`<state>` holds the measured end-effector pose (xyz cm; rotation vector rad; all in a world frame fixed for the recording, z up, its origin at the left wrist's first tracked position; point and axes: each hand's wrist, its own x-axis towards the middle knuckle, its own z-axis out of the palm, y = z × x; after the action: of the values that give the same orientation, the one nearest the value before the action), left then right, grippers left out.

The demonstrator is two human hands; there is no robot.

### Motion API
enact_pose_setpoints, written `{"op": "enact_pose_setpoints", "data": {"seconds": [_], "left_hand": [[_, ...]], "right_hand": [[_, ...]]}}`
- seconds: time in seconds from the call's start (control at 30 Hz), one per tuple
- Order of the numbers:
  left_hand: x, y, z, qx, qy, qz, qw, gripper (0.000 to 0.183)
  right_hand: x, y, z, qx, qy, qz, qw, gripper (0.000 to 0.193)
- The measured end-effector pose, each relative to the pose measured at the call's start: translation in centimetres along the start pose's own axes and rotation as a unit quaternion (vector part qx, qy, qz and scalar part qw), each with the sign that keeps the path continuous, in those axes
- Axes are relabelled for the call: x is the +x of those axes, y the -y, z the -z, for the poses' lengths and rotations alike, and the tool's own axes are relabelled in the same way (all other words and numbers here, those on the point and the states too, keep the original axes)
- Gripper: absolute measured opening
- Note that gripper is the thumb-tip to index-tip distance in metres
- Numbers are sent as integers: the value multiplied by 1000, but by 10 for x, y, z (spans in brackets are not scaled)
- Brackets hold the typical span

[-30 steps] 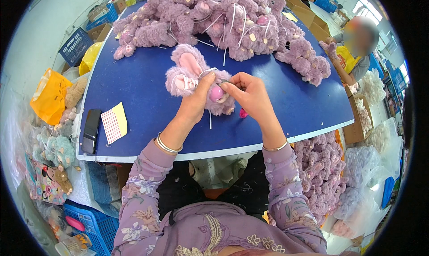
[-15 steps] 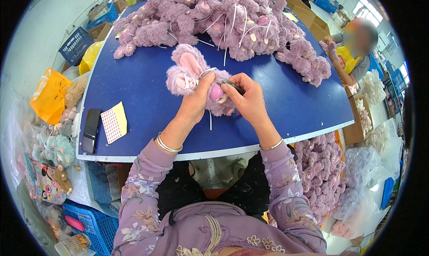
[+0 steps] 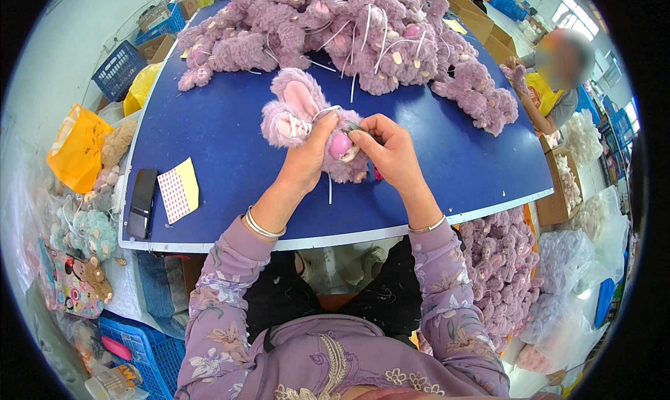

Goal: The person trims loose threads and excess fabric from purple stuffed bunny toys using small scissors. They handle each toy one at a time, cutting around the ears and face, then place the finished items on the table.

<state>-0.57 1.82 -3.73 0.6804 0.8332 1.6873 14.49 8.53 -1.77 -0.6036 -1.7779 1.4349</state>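
Note:
A fluffy purple plush bunny is held above the blue table, its pink-lined ears pointing up and to the left. My left hand is closed around it, thumb pressed at the head just left of the round pink nose. White cord is tied around one ear, and a loose end hangs below the toy. Close to the nose, my right hand pinches a small dark metal tool against the fur. Most of that tool is hidden by the fingers, so its exact kind does not show.
A heap of purple plush bunnies with white cords covers the table's far side. A phone and a sticker sheet lie at the left. More plush pieces are below the right edge. A person works at the far right.
My right hand has turned slightly, and the tool's dark handle is now mostly covered by my fingers. The bunny has shifted very little, and my left hand keeps its hold.

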Motion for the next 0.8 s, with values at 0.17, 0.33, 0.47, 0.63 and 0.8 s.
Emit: {"op": "enact_pose_setpoints", "data": {"seconds": [0.17,0.33,0.47,0.63,0.8], "left_hand": [[-2,-5,-3,3,-7,-2,1000,28],[-1,-2,-3,21,-15,-10,1000,28],[2,4,1,37,-14,-21,999,27],[-3,-1,-5,60,-6,-29,998,27],[-6,-4,-8,70,-2,-43,997,25]], "right_hand": [[-1,8,1,-30,2,0,1000,16],[-2,13,5,-53,6,-17,998,21],[-1,14,8,-73,8,-16,997,21],[-1,21,13,-118,32,-15,992,19],[-1,31,16,-141,52,-24,988,20]]}}
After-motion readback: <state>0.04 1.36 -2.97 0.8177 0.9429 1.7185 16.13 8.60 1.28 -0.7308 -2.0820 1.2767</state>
